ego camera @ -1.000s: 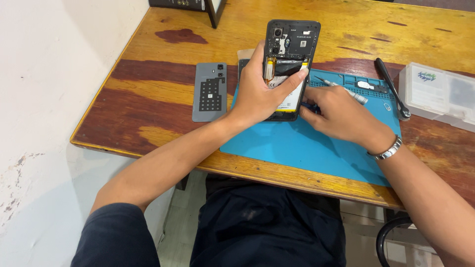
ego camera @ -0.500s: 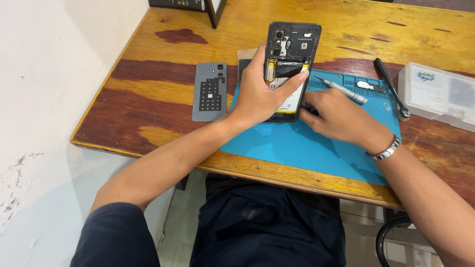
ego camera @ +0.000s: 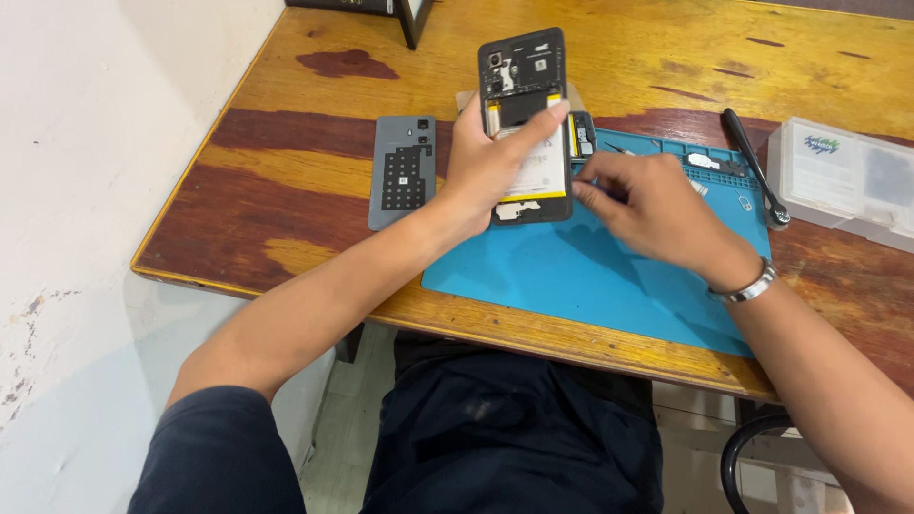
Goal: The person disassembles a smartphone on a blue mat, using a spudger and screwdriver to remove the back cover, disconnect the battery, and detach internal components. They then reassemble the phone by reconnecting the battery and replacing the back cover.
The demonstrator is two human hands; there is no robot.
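Note:
My left hand (ego camera: 490, 176) grips an opened black phone (ego camera: 522, 76) with its back off, tilted up over the far left corner of the blue work mat (ego camera: 590, 276). My thumb lies across the pale battery. My right hand (ego camera: 657, 205) is curled beside the phone's right edge, fingertips touching it. It seems pinched on a thin silver tool, mostly hidden under the fingers. A bracelet sits on that wrist.
The phone's grey back cover (ego camera: 402, 171) lies left of the mat on the wooden table (ego camera: 286, 190). A black screwdriver (ego camera: 752, 167), small parts (ego camera: 703, 162) and a clear plastic box (ego camera: 843, 181) lie to the right. A dark object (ego camera: 411, 17) stands at the back.
My left hand has lifted and tilted the phone more upright. My right hand has moved up along the phone's right edge, covering more of the silver tool.

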